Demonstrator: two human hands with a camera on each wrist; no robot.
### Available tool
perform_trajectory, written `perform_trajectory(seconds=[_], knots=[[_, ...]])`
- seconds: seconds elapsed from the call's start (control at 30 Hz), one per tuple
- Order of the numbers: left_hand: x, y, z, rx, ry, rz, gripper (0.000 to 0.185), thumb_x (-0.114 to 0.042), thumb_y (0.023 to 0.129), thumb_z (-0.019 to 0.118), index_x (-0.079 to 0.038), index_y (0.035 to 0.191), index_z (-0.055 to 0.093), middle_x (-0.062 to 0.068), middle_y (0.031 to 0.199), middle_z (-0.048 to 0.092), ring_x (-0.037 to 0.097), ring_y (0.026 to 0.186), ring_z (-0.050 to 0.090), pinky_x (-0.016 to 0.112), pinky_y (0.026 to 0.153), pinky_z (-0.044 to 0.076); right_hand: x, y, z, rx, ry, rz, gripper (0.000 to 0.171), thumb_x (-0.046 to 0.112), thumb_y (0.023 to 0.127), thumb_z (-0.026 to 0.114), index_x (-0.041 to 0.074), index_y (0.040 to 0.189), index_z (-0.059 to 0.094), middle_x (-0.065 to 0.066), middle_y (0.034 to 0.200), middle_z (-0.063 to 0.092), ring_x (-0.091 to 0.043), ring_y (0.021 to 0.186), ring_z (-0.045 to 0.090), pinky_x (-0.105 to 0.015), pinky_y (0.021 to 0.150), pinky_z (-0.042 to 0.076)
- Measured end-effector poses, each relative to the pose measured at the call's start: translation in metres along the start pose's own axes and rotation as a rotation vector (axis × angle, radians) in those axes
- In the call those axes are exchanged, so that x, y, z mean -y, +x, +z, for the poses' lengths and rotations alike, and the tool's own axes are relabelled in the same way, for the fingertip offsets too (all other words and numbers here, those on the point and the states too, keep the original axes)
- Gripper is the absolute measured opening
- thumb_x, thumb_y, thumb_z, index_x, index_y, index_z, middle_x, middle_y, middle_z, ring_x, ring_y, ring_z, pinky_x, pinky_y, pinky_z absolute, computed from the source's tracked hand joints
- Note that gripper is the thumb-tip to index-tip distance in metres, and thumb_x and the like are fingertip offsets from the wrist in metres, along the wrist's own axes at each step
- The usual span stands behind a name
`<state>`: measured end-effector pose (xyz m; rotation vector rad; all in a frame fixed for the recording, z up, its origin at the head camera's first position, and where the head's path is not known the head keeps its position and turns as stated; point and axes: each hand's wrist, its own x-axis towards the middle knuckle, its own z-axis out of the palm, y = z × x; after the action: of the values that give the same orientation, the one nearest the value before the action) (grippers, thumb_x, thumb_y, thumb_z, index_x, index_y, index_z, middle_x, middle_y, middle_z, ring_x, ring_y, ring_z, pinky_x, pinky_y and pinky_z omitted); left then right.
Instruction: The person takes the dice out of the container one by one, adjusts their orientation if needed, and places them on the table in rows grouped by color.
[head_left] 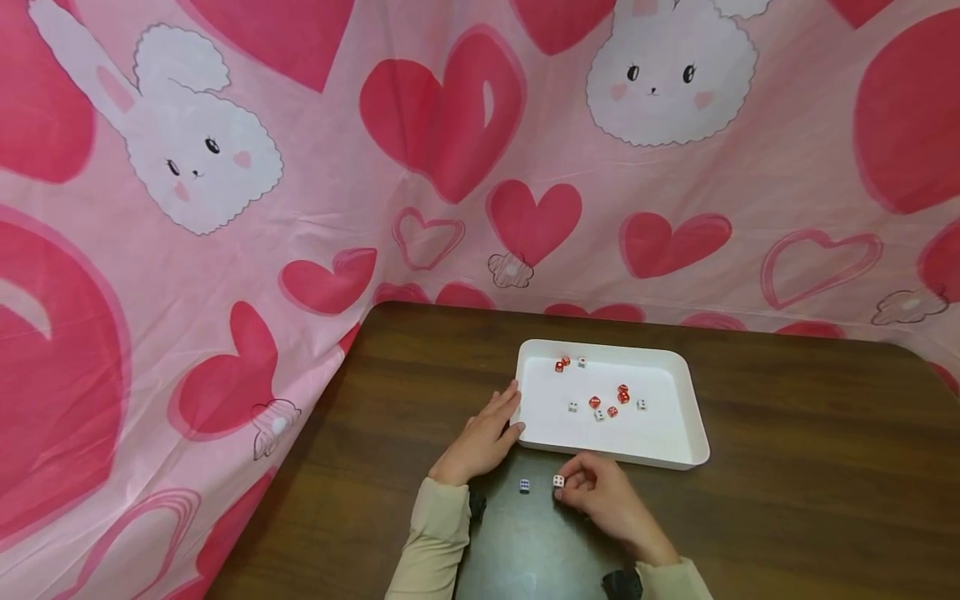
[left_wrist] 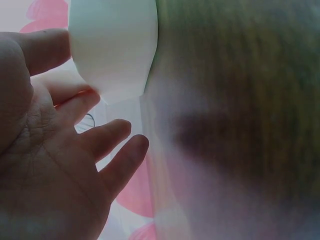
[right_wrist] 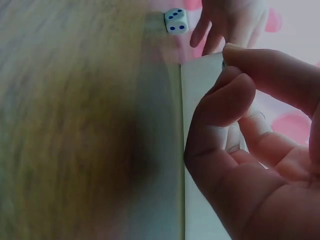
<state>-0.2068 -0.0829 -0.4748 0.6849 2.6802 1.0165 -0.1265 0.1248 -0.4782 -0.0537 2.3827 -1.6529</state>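
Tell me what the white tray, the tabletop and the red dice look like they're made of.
White tray: likely plastic, smooth and matte, with rounded moulded corners and a raised rim. Tabletop: wood or wood-look laminate, dark brown with visible grain and a slight sheen. Red dice: probably clear-tinted plastic, since they look translucent, though too small to be sure.

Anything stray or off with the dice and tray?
Two white dice sit outside the tray, on the table: one loose, one pinched in the right hand. The rest lie inside. Left hand touches the tray edge. No damage visible.
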Motion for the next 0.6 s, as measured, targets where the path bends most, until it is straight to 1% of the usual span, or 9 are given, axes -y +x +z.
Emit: perform_trajectory(seconds=[0.27, 0.6], knots=[[0.000, 0.001, 0.000, 0.006, -0.003, -0.008, 0.058, -0.033, 0.102, 0.046, -0.010, 0.152, 0.028, -0.002, 0.162, 0.016, 0.030, 0.150, 0.017, 0.067, 0.111, 0.019, -0.001, 0.001, 0.006, -0.008, -0.067, -0.009, 0.018, 0.001, 0.074, 0.075, -0.001, 0.088, 0.064, -0.003, 0.071, 0.064, -0.009, 0.059, 0.055, -0.022, 0.055, 0.044], [-0.001, 0.000, -0.001, 0.015, 0.004, -0.022, 0.058, -0.033, 0.102, 0.046, -0.011, 0.152, 0.027, -0.003, 0.162, 0.016, 0.029, 0.150, 0.017, 0.065, 0.113, 0.019, 0.001, 0.004, 0.013, -0.034, -0.171, -0.018, 0.016, 0.001, 0.071, 0.074, 0.004, 0.084, 0.066, 0.000, 0.068, 0.064, -0.010, 0.060, 0.055, -0.023, 0.056, 0.043]])
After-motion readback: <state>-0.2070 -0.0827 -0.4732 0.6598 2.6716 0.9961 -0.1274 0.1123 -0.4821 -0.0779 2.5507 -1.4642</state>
